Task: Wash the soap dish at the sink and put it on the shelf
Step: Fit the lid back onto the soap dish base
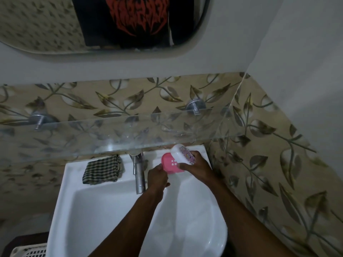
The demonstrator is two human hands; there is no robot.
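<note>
A soap dish with a pink slotted tray (pixel 169 163) and a white outer part (pixel 182 153) with a printed pattern is held tilted above the back right corner of the white sink (pixel 115 210). My right hand (pixel 197 165) grips the white part from the right. My left hand (pixel 157 178) pinches the lower left edge of the pink tray. The glass shelf (pixel 111 134) runs along the tiled wall just above the dish.
A metal tap (pixel 139 173) stands at the sink's back centre, close to my left hand. A checked cloth (pixel 102 169) lies on the sink's back left ledge. A mirror (pixel 111 25) hangs above. A white basket (pixel 27 251) sits at lower left.
</note>
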